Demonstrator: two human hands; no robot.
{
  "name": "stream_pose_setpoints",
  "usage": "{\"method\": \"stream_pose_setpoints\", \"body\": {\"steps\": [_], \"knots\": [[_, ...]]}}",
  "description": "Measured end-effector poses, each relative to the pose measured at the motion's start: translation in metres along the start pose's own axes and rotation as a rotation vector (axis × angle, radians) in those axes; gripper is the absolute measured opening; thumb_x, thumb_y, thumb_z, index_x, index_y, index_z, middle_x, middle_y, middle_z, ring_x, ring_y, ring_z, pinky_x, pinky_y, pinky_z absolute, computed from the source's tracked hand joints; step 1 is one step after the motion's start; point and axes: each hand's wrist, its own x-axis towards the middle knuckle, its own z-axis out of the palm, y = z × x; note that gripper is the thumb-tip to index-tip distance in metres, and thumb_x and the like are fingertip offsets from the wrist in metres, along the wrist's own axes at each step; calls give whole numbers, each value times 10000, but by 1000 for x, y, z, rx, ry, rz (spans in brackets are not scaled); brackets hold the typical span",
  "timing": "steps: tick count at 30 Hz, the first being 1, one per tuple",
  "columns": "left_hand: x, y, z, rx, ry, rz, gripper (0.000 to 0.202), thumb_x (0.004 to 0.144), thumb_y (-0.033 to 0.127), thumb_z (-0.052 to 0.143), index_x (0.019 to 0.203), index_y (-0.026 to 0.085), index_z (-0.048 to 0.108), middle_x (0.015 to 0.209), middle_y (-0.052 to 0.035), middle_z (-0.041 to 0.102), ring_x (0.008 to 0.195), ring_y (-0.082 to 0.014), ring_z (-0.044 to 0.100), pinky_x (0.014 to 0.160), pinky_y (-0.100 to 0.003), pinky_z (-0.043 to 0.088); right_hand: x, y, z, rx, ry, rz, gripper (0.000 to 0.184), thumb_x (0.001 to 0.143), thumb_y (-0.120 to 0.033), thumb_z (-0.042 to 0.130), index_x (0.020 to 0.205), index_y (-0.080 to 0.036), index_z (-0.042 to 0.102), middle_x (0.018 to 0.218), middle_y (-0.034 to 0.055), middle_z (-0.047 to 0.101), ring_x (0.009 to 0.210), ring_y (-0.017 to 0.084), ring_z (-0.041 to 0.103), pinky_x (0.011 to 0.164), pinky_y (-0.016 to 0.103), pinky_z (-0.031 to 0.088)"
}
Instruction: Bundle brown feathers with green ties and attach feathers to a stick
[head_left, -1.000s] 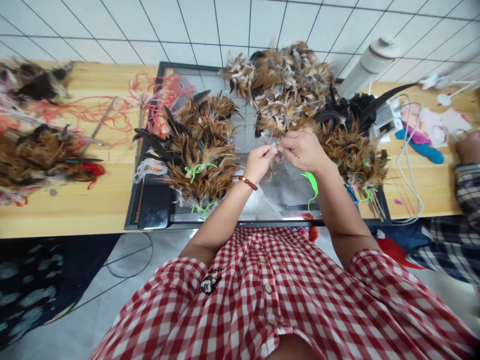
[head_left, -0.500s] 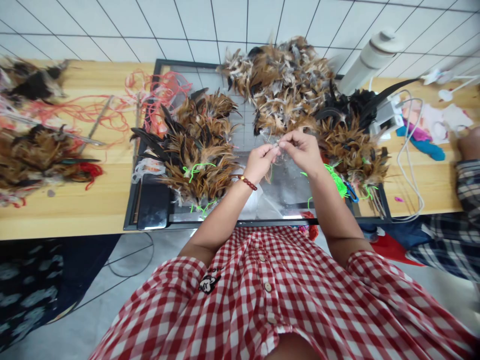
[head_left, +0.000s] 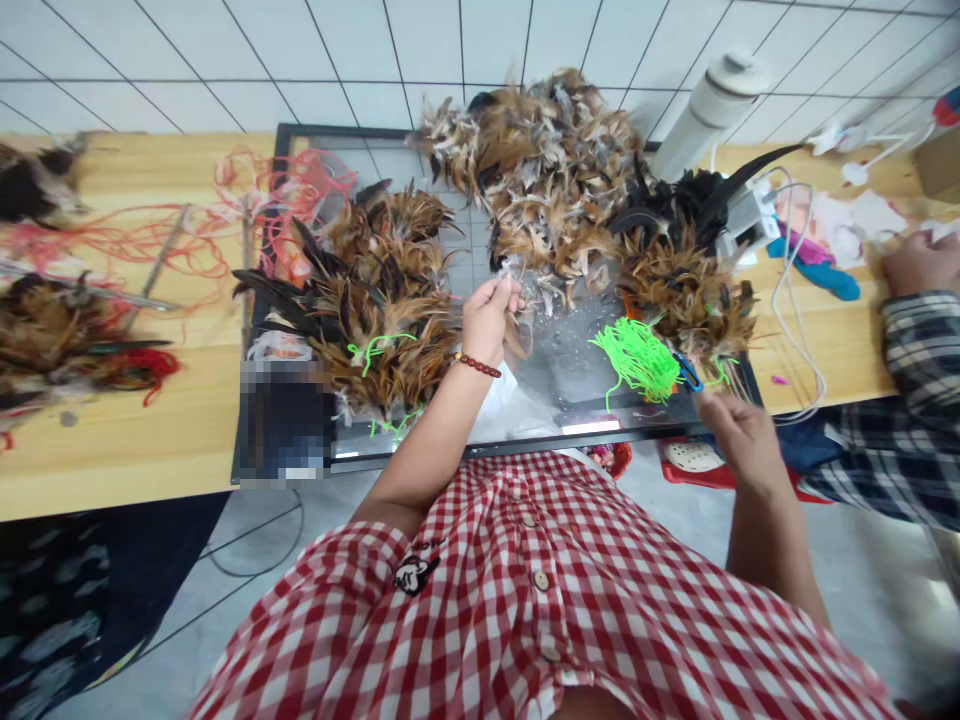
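My left hand [head_left: 490,312] is closed in a pinch above the dark glass-topped tray [head_left: 581,345]. A small brown feather [head_left: 517,335] hangs below its fingertips. My right hand [head_left: 742,435], curled and slightly blurred, is at the tray's right front edge. Its fingertips meet the end of a blue tool [head_left: 688,372] that looks like thread snips. Beside this lies a bundle of bright green string [head_left: 637,360]. Brown feather bunches [head_left: 397,300], some tied with green string, lie left of my left hand. A larger heap of loose feathers [head_left: 555,180] is behind it.
More feather bunches [head_left: 686,285] lie at the right, near a white cable [head_left: 799,340] and a pale bottle [head_left: 709,115]. Tangled pink string [head_left: 315,185] and a metal rod [head_left: 157,265] lie left. Another person's hand [head_left: 921,262] rests at the far right.
My hands have come apart. The right has moved right and toward me, to the blue tool, uncovering the green string. The left keeps its pinch above the tray. The view has shifted slightly.
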Motion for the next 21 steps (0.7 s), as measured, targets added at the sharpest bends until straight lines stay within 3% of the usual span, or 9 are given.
{"method": "stream_pose_setpoints", "body": {"steps": [1,3,7,11,14,17,19,21], "knots": [[1,0,-1,-21,26,4,296,918,339,766,688,187,658,551,52,486,641,-104,584,792,-265,521,-14,20,2,11,-203,148,642,790,-813,622,596,-227,447,549,-3,433,543,139,386,576,336,339],[3,0,-2,-59,71,19,306,900,369,787,689,192,655,553,54,484,638,-106,586,796,-268,528,-35,58,12,6,-408,262,606,691,-798,669,628,-201,588,595,34,565,590,170,500,613,331,400],[8,-3,-4,-86,92,68,325,899,389,786,677,195,650,535,61,479,584,-87,548,764,-243,528,-55,121,41,-169,-337,453,440,683,-638,573,591,-215,653,623,84,678,635,227,633,679,356,479],[10,-8,-4,-102,86,85,335,881,425,799,686,195,652,525,66,482,568,-80,539,744,-236,526,-49,168,64,-292,-256,547,240,699,-466,625,606,-247,664,668,99,726,731,291,722,758,401,522],[9,-10,-4,-131,75,88,308,887,371,798,682,186,660,523,62,495,567,-78,540,738,-236,519,-37,183,75,-343,-228,496,185,688,-424,679,577,-287,623,741,121,743,846,361,734,778,466,515],[9,-9,-5,-157,73,110,281,902,309,778,678,182,666,519,62,496,553,-73,516,733,-230,521,-30,184,80,-357,-252,438,175,654,-395,704,580,-314,568,852,172,741,951,419,727,798,539,501],[10,-8,-5,-166,91,124,279,908,297,768,675,184,665,521,61,494,551,-72,506,738,-228,526,-32,177,78,-340,-345,405,225,553,-306,744,547,-318,519,807,173,717,929,426,734,783,548,510],[10,-7,-6,-170,111,121,279,912,299,764,676,188,664,527,60,491,558,-74,507,749,-232,529,-36,162,68,-299,-504,391,235,490,-235,744,504,-315,523,692,133,692,748,388,734,682,523,522]]}}
